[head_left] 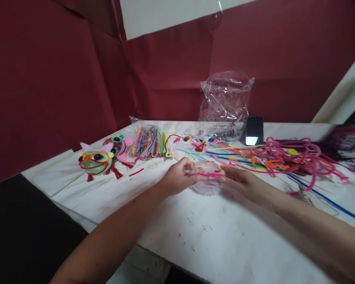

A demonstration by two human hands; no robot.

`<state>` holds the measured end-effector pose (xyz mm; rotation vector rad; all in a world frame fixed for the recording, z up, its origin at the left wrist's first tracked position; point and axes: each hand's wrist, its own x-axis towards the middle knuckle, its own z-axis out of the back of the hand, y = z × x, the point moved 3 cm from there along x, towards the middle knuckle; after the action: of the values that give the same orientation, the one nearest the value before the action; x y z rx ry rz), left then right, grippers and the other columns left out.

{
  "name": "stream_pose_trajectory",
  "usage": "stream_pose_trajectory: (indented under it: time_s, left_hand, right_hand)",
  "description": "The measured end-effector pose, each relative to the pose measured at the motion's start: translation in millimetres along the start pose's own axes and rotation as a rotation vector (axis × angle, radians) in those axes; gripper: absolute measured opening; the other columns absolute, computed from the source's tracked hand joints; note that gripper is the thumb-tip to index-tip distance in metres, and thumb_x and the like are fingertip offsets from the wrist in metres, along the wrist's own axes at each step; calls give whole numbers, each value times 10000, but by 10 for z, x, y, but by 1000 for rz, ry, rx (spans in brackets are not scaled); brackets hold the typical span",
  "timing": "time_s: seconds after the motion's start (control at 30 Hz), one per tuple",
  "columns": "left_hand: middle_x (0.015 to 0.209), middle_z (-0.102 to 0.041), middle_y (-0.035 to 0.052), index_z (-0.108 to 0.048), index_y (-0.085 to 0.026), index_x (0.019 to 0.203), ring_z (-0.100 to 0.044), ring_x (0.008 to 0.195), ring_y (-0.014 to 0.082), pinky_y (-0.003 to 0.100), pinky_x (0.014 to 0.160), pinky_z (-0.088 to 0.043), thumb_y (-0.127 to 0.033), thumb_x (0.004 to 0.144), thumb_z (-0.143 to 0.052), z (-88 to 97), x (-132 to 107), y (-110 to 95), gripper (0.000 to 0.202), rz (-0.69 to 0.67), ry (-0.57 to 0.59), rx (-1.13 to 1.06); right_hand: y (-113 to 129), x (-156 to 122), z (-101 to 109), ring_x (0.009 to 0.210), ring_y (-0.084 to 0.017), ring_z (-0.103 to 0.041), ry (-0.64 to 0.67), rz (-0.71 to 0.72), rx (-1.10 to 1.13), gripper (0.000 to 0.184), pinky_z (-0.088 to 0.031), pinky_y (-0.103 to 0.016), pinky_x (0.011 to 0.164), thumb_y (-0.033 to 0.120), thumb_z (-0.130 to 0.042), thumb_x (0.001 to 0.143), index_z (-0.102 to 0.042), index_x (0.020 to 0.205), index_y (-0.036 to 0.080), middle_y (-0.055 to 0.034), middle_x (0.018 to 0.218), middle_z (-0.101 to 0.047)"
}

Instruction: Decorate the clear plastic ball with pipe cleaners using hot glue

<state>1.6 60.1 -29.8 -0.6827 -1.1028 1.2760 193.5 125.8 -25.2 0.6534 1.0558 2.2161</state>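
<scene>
Working left to right: the left hand (177, 178) pinches one end of a pink pipe cleaner (205, 173) lying across a clear plastic ball (208, 186), held just above the white table (225, 240), and the right hand (239, 180) cups the ball's other side. Best, I judge, to keep the pipe cleaner taut and the ball steady. The pipe cleaner's long axis runs hand to hand, roughly level.
</scene>
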Motion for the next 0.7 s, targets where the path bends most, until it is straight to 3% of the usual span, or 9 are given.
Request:
stream_pose_trajectory:
  time_s: [0.17, 0.37, 0.7]
  left_hand:
    - [944, -614, 24, -454, -199, 822, -603, 880, 185, 281, 732, -479, -358, 624, -694, -5, -40, -45, 350, 5, -34, 95]
    - [993, -612, 30, -466, -218, 1040, -593, 865, 192, 272, 712, -475, -412, 622, -707, -41, -89, -76, 520, 3, -43, 215]
    - [1042, -602, 49, -451, -212, 1093, -594, 907, 204, 270, 744, -477, -401, 617, -724, -72, -108, -88, 580, -35, -35, 179]
  right_hand:
    - [31, -22, -60, 934, -290, -659, 45, 29, 29, 517, -529, -396, 793, 581, -524, 784, -625, 1102, 186, -85, 984, -724]
    - [34, -91, -96, 924, -300, -667, -80, -17, -232, 528, -520, -417, 796, 470, -509, 810, -552, 1222, 143, -133, 1026, -712]
    - [123, -175, -142, 889, -277, -692, -155, 34, -324, 504, -551, -361, 728, 392, -541, 792, -551, 1256, 195, -106, 1098, -701]
